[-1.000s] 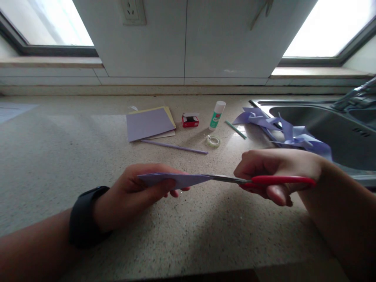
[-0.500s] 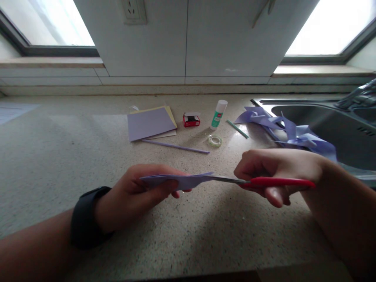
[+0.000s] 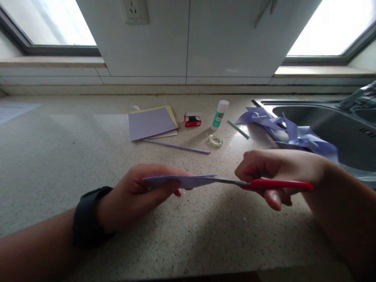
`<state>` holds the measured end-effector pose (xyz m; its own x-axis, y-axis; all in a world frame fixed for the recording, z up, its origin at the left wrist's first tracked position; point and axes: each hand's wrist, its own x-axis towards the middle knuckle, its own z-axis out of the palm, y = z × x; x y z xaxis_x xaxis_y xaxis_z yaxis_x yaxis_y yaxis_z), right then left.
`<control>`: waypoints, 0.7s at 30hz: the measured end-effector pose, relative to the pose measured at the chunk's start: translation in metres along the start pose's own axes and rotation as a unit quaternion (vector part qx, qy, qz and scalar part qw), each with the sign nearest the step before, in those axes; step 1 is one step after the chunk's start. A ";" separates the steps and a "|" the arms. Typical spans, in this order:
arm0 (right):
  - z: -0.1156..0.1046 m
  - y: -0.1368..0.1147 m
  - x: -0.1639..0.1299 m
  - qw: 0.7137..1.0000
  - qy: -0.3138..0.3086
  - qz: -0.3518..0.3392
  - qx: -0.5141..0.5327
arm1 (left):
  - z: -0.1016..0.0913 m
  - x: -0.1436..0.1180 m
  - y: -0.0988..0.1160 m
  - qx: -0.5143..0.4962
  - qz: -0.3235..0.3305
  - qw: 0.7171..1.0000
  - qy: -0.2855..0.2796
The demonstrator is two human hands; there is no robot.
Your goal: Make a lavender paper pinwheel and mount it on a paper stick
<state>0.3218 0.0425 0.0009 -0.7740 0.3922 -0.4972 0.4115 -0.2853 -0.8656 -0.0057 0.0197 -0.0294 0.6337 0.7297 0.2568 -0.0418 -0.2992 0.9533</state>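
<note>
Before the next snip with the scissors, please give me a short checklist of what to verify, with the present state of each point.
1. Left hand grips the folded purple paper firmly: ok.
2. Right hand holds the red scissors by the handles: ok.
3. Blades meet the paper's right edge: ok.
4. Left fingertips are apart from the blades: ok.
5. Blades follow a marked line: cannot tell, the paper shows edge-on.
6. Glue stick and tape roll lie away from the hands: ok.
</note>
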 end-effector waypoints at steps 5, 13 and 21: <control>0.000 0.000 0.001 1.000 0.001 0.005 -0.002 | 0.000 0.000 0.001 0.013 0.007 1.000 0.004; 0.004 -0.004 0.004 1.000 0.001 0.004 0.001 | 0.000 0.001 0.003 0.061 0.016 0.998 0.000; 0.006 -0.002 0.003 1.000 0.006 0.022 0.011 | 0.001 0.000 0.000 0.055 0.026 0.998 -0.003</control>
<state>0.3155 0.0394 0.0011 -0.7490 0.3900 -0.5357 0.4342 -0.3218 -0.8414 -0.0053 0.0194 -0.0298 0.6379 0.7075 0.3043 0.0093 -0.4021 0.9155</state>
